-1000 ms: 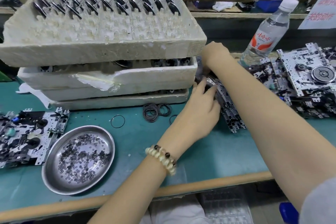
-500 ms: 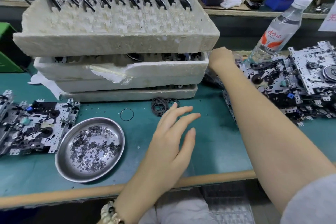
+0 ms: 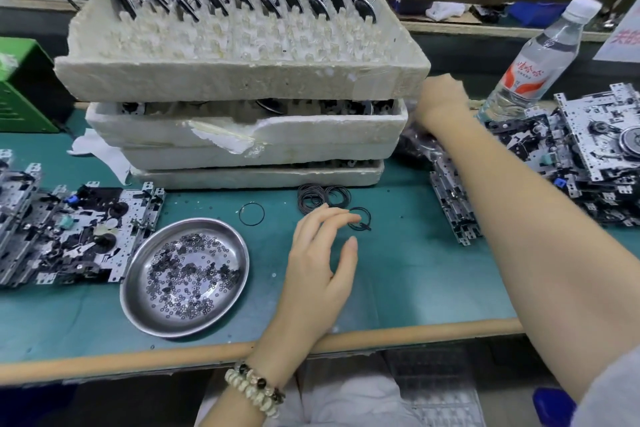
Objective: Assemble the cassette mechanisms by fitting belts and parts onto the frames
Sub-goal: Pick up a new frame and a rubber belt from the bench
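the person's left hand (image 3: 320, 253) lies low over the green mat (image 3: 415, 274), its fingers loosely spread and only slightly bent. the index fingertip is at the rim of a small black belt (image 3: 360, 218) lying flat on the mat, and the thumb stands apart from it, so nothing is pinched. just beyond, a heap of belts (image 3: 320, 197) sits near the bottom of the stacked foam trays (image 3: 242, 80), and a single belt (image 3: 251, 214) lies alone to its left. the right hand (image 3: 441, 100) reaches past the trays' right end; its fingers are hidden, so its grip cannot be told. cassette frames (image 3: 79, 236) lie at the left beside a steel dish (image 3: 136, 295) of small washers (image 3: 187, 274). more frames (image 3: 588, 149) are piled at the right by a water bottle (image 3: 540, 55).
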`<state>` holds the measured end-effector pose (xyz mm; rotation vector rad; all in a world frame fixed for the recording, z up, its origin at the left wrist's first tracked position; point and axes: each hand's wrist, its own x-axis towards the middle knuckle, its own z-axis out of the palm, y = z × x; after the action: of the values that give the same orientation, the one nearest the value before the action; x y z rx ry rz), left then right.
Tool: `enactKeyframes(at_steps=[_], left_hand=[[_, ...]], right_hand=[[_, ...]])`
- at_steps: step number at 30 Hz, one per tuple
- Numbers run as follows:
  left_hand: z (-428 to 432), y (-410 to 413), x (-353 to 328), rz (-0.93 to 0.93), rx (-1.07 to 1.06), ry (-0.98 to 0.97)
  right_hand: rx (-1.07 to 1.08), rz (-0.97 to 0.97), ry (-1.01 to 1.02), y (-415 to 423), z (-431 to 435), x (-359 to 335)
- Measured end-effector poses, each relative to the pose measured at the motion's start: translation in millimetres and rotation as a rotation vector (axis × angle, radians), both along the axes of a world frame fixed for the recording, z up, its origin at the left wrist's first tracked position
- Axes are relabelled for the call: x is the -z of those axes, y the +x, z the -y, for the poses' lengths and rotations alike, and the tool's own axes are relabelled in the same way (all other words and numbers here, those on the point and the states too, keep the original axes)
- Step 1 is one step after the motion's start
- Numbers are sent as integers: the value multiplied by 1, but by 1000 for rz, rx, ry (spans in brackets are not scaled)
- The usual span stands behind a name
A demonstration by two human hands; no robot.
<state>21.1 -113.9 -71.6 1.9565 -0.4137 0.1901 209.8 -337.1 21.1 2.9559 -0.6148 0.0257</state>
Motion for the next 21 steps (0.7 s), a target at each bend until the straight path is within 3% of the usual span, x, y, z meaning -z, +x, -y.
enactKeyframes(at_steps=[6, 10, 21], left_hand=[[-2, 0, 1, 14, -14, -22], [-1, 0, 1, 34, -13, -9], [-1, 0, 1, 18, -16, -5]], right_hand=[[63, -191, 91, -6, 13, -45], [81, -212, 213, -6, 27, -58], [139, -170, 256, -18, 50, -90]])
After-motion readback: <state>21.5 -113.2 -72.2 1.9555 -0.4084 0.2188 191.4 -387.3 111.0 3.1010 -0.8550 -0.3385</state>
